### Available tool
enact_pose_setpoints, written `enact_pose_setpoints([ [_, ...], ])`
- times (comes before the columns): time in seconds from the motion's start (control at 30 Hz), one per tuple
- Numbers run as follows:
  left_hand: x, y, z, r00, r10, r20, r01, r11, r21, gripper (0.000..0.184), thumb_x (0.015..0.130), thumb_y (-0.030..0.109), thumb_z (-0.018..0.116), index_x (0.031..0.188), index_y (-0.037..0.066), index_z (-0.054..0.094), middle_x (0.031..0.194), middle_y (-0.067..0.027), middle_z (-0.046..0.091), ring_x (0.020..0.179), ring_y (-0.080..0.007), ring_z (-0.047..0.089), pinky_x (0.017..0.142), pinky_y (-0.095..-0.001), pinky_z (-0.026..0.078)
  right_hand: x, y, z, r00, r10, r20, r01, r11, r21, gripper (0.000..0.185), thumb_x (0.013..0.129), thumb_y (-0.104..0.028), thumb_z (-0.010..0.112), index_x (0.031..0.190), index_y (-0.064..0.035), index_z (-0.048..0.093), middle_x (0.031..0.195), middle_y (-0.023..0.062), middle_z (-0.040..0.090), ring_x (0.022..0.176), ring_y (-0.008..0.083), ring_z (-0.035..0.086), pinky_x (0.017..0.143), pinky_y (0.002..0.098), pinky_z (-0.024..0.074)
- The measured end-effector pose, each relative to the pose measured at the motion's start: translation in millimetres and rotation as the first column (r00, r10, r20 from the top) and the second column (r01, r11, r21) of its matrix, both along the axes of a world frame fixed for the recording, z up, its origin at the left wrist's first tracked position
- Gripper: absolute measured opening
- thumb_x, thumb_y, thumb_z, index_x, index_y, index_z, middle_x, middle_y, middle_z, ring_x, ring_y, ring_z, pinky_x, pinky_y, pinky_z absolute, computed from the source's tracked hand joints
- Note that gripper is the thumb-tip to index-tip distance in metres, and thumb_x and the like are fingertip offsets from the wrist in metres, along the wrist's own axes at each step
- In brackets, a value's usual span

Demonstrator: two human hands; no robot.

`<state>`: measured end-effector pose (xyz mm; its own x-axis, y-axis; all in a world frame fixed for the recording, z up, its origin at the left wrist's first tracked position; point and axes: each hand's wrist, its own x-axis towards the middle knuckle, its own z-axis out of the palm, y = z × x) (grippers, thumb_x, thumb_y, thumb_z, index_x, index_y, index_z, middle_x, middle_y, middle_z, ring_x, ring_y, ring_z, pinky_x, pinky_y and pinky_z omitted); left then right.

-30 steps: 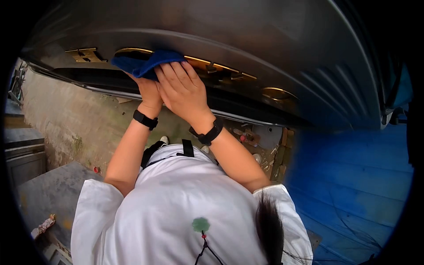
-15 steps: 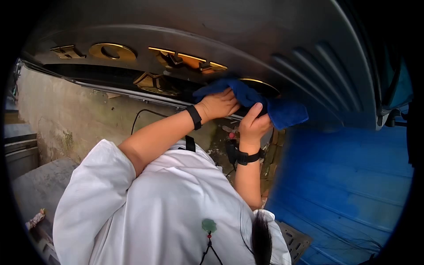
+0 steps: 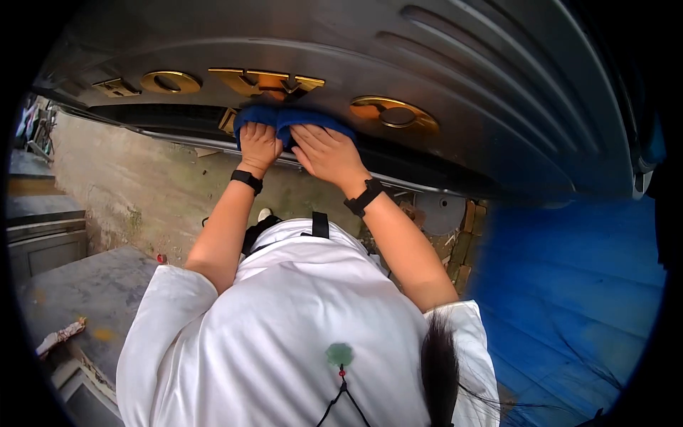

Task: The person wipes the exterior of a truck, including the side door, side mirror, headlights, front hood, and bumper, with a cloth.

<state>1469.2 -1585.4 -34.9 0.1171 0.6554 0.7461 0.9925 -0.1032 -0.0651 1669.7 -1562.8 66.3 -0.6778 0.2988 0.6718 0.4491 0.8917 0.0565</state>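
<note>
A blue cloth (image 3: 267, 115) is bunched against the dark front panel (image 3: 341, 71) of a vehicle, just below gold raised letters (image 3: 274, 83). My left hand (image 3: 261, 147) grips the cloth's left part, its fingertips partly sunk in the folds. Close beside it, my right hand (image 3: 329, 153) presses on the cloth's right part, fingers extended together over it. The cloth covers most of a gold emblem (image 3: 227, 121) in the dark grille recess. To the right of the cloth sits a gold letter O (image 3: 395, 114).
A metal trim edge (image 3: 178, 141) runs below the recess. Blue sheeting (image 3: 562, 299) spreads at the right. A grey slab (image 3: 92, 292) lies at the lower left, with a crumpled wrapper (image 3: 60, 337) on it. Bricks (image 3: 466, 228) line the ground edge.
Both hands and the cloth have shifted left, from under the right-hand O to the emblem. The O is now uncovered and the emblem mostly hidden. The view has moved too.
</note>
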Motion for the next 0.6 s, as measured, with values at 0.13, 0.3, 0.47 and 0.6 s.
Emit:
enact_pose_setpoints([
  [0.13, 18, 3, 12, 0.998, -0.036, 0.051, 0.033, 0.997, 0.068, 0.037, 0.074, 0.027, 0.059, 0.105, 0.007, 0.063, 0.113, -0.0134, 0.055, 0.108, -0.0345, 0.048, 0.095, -0.0503, 0.037, 34, 12, -19, 0.994, -0.104, 0.039, 0.093, 0.973, 0.212, 0.024, 0.080, -0.024, 0.065, 0.102, -0.0140, 0.067, 0.107, -0.0054, 0.063, 0.102, 0.0099, 0.056, 0.087, 0.0309, 0.0411],
  [0.3, 116, 13, 77, 0.947, -0.321, 0.006, 0.320, 0.941, -0.113, 0.031, 0.077, 0.024, 0.060, 0.103, 0.007, 0.065, 0.106, -0.0085, 0.059, 0.100, -0.0277, 0.054, 0.090, -0.0394, 0.043, 117, 6, -26, 0.911, -0.405, -0.083, 0.413, 0.902, 0.129, 0.034, 0.076, -0.020, 0.064, 0.107, -0.0050, 0.062, 0.117, 0.0117, 0.056, 0.107, 0.0285, 0.052, 0.090, 0.0426, 0.0398],
  [0.47, 215, 33, 158, 0.869, -0.495, 0.000, 0.495, 0.867, 0.055, 0.028, 0.085, 0.018, 0.057, 0.106, 0.000, 0.063, 0.118, -0.0174, 0.058, 0.115, -0.0305, 0.053, 0.100, -0.0380, 0.042, 195, 1, 48, 0.642, -0.652, -0.402, 0.671, 0.732, -0.116, 0.047, 0.080, -0.014, 0.057, 0.119, 0.0092, 0.047, 0.121, 0.0308, 0.046, 0.110, 0.0462, 0.044, 0.097, 0.0527, 0.0326],
  [0.6, 266, 48, 148, 0.724, -0.655, 0.214, 0.666, 0.745, 0.026, 0.040, 0.086, 0.019, 0.055, 0.118, -0.004, 0.057, 0.134, -0.0239, 0.047, 0.126, -0.0392, 0.044, 0.108, -0.0439, 0.034, 203, 14, 66, 0.509, -0.638, -0.578, 0.502, 0.766, -0.402, 0.047, 0.078, -0.010, 0.050, 0.121, 0.0105, 0.046, 0.123, 0.0336, 0.046, 0.114, 0.0494, 0.042, 0.101, 0.0534, 0.0284],
])
